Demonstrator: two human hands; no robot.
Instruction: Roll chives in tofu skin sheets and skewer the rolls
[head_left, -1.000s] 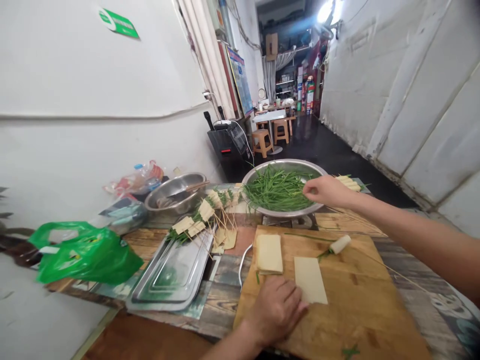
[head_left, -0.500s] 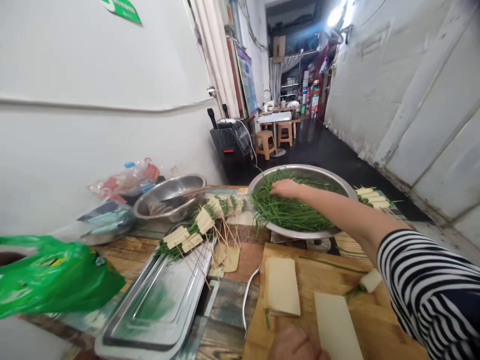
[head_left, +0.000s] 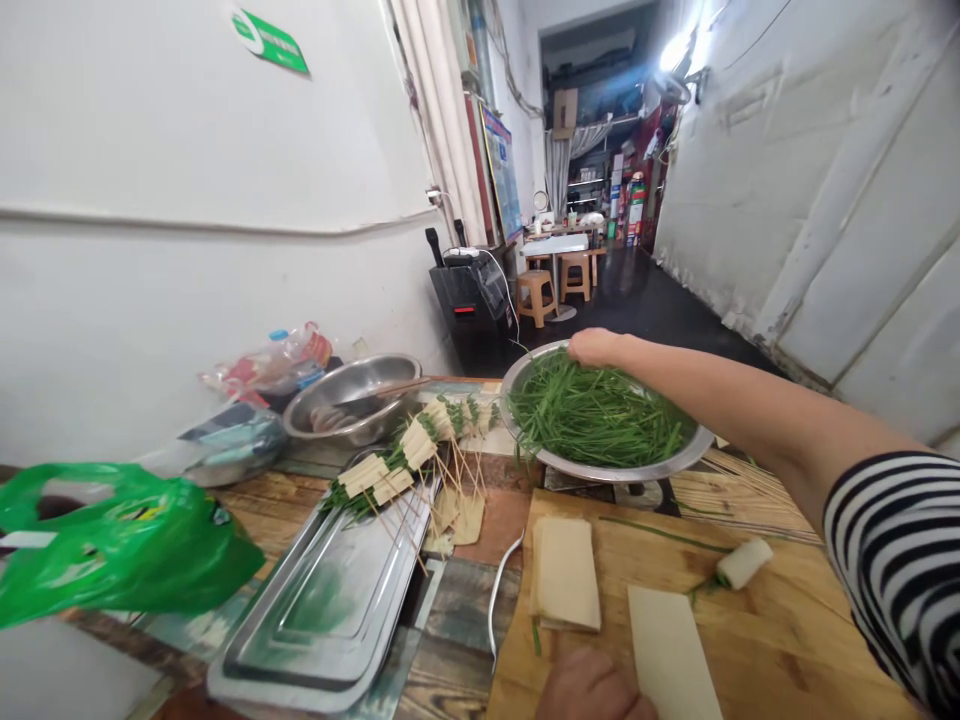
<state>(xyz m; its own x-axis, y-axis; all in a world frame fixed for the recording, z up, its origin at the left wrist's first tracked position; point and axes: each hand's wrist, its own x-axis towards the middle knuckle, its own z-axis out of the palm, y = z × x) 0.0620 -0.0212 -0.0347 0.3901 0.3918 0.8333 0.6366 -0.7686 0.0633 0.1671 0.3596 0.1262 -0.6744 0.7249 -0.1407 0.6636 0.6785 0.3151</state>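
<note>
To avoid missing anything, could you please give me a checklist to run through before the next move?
1. Right hand at the far side of the metal bowl: ok.
2. Right grip on the greens: cannot tell; fingertips hidden.
3. Left hand fully visible: not ok; cut off by the lower edge.
4. Single sheet lying on the cutting board: ok.
5. Sheet stack apart from the single sheet: ok.

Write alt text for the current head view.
A person's right hand is at the far side of a metal bowl heaped with long green stalks; the left hand is on a wooden board, beside a pale sheet. The board also holds stacked sheets and a roll; filled skewers lie at the far end of a metal tray at left.
</note>
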